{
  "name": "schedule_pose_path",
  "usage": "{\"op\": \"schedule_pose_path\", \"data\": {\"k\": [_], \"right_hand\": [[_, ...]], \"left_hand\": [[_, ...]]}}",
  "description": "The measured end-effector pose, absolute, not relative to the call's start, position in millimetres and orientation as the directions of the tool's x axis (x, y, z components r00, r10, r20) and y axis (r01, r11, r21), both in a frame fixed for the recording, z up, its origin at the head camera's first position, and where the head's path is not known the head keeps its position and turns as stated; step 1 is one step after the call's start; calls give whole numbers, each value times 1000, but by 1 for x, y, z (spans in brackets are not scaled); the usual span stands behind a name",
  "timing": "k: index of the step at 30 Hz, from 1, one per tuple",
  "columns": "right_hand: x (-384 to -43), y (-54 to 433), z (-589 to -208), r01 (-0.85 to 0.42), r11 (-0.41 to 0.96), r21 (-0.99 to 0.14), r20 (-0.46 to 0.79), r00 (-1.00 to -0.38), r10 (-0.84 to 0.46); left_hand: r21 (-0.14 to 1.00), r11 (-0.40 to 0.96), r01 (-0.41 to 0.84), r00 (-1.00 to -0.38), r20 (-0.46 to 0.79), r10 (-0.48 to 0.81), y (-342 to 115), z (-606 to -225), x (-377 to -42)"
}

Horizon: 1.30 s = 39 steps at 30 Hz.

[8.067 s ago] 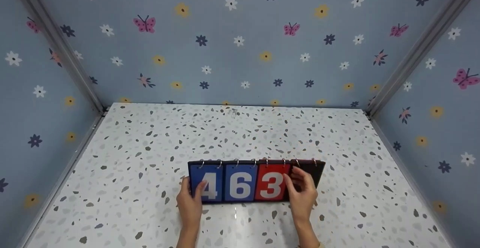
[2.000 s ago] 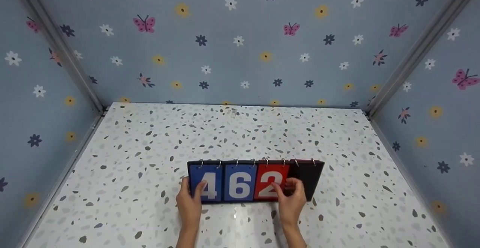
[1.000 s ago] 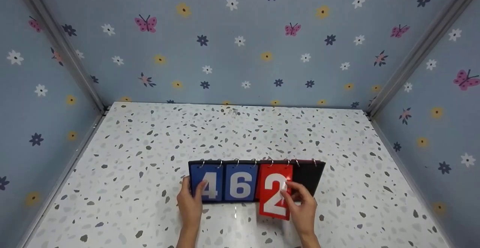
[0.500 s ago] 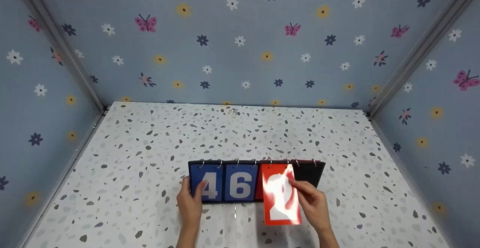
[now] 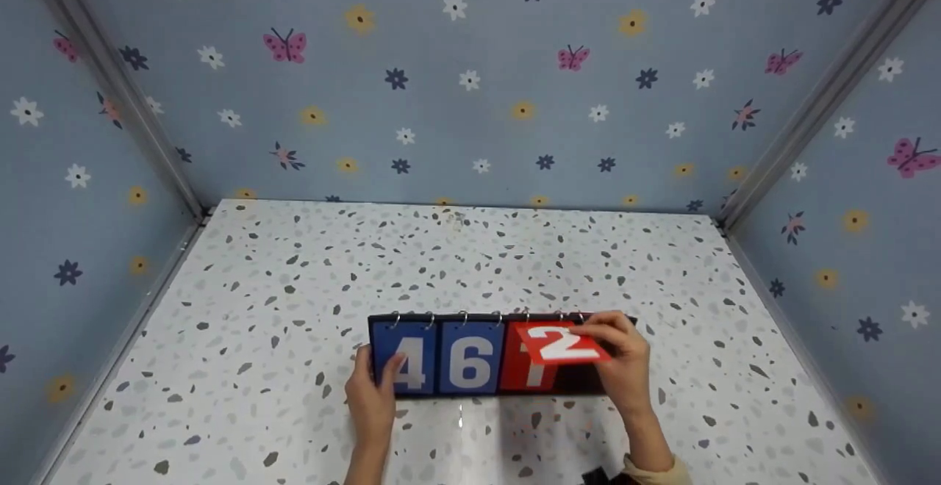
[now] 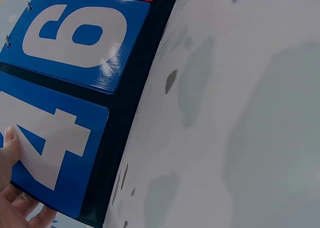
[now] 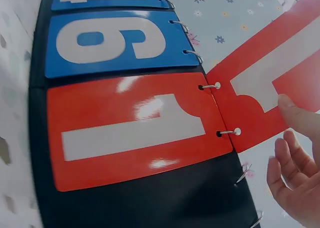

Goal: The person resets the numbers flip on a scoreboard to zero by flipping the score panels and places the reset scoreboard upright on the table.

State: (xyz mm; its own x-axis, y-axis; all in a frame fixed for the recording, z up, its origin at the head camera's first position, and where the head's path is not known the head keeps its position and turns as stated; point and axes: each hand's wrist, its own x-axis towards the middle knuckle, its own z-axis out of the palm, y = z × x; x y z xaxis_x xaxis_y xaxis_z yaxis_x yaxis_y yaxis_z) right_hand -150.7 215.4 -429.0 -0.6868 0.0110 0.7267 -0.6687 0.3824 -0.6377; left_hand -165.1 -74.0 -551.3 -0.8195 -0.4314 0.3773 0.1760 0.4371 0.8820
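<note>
A black flip scoreboard (image 5: pixel 581 382) is held up tilted, with ringed number cards along its top edge. My left hand (image 5: pixel 367 393) grips its left end, the thumb over the blue 4 card (image 5: pixel 415 367) and the fingers behind the board, as the left wrist view shows. Beside that hangs the blue 6 card (image 5: pixel 472 364). My right hand (image 5: pixel 625 360) pinches the lifted red 2 card (image 5: pixel 562 345) by its right side, thumb on the face (image 7: pixel 300 42). Under it, the red 1 card (image 7: pixel 130 133) lies flat on the board.
The board is over a white speckled tabletop (image 5: pixel 456 257). Blue panels (image 5: pixel 470 103) with flowers and butterflies stand behind and at both sides. Metal rings (image 7: pixel 230 133) join the cards to the board. A dark object (image 5: pixel 595 476) shows near the right sleeve.
Earlier a red 3 card faced front, then the red 2. The right hand has pulled the 2 card outward and swung it up, baring the red 1. The left hand stays put.
</note>
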Motion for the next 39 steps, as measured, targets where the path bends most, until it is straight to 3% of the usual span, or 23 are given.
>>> {"op": "schedule_pose_path", "data": {"k": [5, 13, 19, 39], "right_hand": [[-166, 214, -422, -703, 366, -610, 761, -649, 20], [-189, 212, -414, -705, 361, -610, 763, -646, 25], [-210, 215, -425, -672, 462, -578, 772, -634, 45], [-243, 215, -443, -436, 681, -589, 641, -764, 66]], "left_hand": [[885, 438, 159, -821, 365, -440, -74, -551, -164], [886, 428, 178, -822, 373, -430, -74, -550, -162], [890, 422, 174, -826, 365, -429, -75, -550, -162], [877, 446, 176, -819, 382, -428, -74, -551, -164]]}}
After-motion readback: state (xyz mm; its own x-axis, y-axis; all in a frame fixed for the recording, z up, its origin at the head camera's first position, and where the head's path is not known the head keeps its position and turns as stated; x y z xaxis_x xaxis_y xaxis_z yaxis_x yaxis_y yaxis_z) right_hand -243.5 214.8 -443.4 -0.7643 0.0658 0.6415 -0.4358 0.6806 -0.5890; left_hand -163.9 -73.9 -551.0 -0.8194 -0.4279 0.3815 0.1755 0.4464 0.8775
